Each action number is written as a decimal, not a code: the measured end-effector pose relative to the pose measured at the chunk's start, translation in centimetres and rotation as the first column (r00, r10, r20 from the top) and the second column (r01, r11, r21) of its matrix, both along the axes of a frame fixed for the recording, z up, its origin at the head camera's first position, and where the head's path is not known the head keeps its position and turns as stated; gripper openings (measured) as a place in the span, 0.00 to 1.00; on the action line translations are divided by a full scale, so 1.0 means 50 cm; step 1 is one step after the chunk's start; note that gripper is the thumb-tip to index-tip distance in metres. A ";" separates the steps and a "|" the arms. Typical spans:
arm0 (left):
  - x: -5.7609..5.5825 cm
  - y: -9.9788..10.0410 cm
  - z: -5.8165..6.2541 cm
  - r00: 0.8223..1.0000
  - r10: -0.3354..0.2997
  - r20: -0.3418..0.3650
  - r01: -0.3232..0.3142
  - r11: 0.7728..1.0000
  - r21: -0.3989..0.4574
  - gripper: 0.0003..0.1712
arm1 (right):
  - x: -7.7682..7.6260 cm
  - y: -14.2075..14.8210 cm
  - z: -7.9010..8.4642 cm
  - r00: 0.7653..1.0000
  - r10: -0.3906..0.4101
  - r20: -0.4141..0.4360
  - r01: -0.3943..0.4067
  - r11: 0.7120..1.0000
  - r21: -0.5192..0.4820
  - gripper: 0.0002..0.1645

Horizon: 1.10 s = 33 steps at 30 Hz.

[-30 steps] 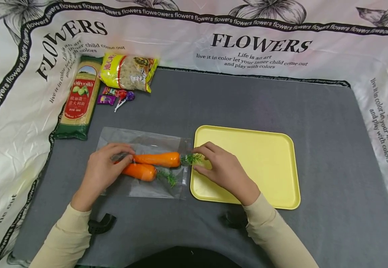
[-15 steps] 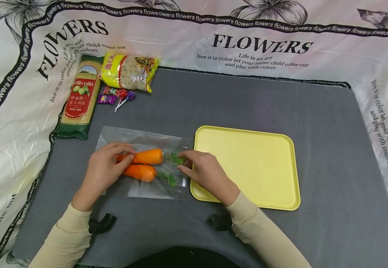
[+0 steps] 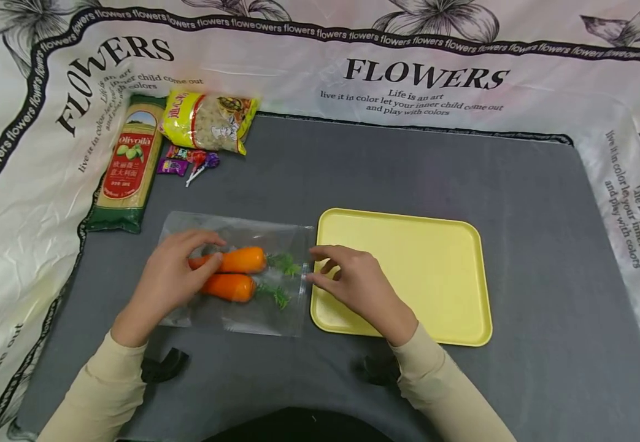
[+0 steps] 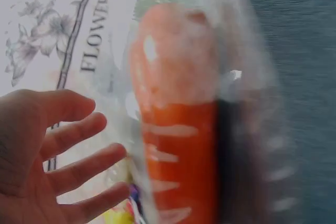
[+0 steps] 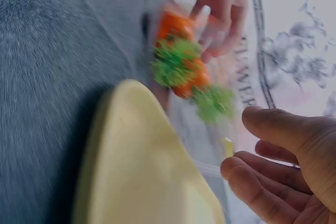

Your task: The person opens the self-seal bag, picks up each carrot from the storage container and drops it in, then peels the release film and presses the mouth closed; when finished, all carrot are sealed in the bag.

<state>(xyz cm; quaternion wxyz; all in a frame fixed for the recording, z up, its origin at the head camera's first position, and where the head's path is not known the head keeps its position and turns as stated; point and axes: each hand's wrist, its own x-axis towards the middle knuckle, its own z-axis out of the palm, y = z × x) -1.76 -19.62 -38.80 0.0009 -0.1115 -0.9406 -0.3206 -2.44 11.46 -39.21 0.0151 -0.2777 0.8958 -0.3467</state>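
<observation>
Two orange carrots with green tops, the far carrot [image 3: 246,259] and the near carrot [image 3: 231,287], lie side by side in a clear plastic bag [image 3: 259,318]. Film veils much of one carrot [image 4: 176,66] in the left wrist view. My left hand [image 3: 172,269] is at the carrots' left ends, its fingertips beside the far carrot; the left wrist view shows its fingers spread. Contact is unclear. My right hand [image 3: 359,283] hovers by the bag's right edge, over the yellow tray [image 3: 424,276], thumb and fingers apart and holding nothing.
At the back left are a spaghetti pack [image 3: 129,162], a yellow food packet [image 3: 209,121], and small candies [image 3: 173,166] with lollipops [image 3: 200,161]. The tray sits against the bag's right side on the grey cloth [image 3: 397,169].
The far carrot has slid left with its leafy top, into the bag. My right hand followed it left, then let go of the greens and drew back right. The left hand barely moved.
</observation>
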 end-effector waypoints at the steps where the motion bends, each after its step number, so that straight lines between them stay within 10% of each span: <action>1: -0.006 0.004 0.006 1.000 -0.024 0.013 0.024 1.000 -0.014 0.11 | 0.002 0.009 0.005 1.000 -0.010 -0.001 0.010 1.000 -0.007 0.22; 5: -0.044 0.030 0.029 0.981 -0.174 0.081 0.180 0.980 -0.078 0.20 | 0.010 0.040 0.020 0.999 -0.049 -0.014 0.049 0.999 -0.014 0.22; 10: -0.109 0.082 0.036 0.901 -0.370 0.228 0.401 0.910 -0.108 0.28 | 0.020 0.063 0.026 0.998 -0.058 -0.008 0.058 0.998 -0.016 0.22; 17: -0.167 0.144 0.015 0.823 -0.455 0.340 0.512 0.854 -0.096 0.26 | 0.036 0.080 0.024 0.999 -0.029 0.016 0.029 1.000 0.005 0.20; 26: -0.159 0.126 0.035 0.798 -0.584 0.152 0.586 0.810 0.031 0.10 | 0.040 0.099 0.012 0.999 -0.035 0.035 0.035 0.999 -0.005 0.19; 33: -0.118 0.086 0.123 0.814 -0.580 -0.026 0.579 0.806 0.121 0.07 | 0.036 0.098 -0.010 0.994 0.023 0.109 -0.013 0.996 -0.086 0.17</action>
